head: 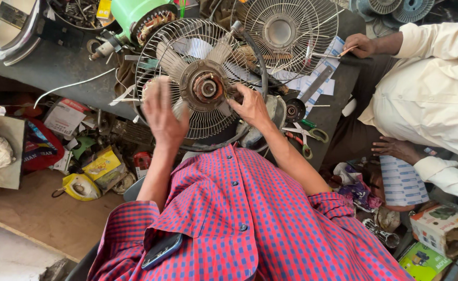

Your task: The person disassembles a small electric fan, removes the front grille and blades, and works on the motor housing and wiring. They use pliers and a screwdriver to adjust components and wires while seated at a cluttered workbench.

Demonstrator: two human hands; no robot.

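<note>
Fingers of the right hand [251, 106] pinch at the hub [206, 87] of the fan [200, 78] on the bench [57, 65]; left hand [162, 112], seemingly open, steadies the grille. Better braced firmly while turning gently.

Head camera — straight down, close

Table fan [203, 83] on the grey bench; round wire guard, pale blades, bare hub facing up.

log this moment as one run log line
left hand: on fan blade | right hand: at fan hub | fan guard: on bench
</note>
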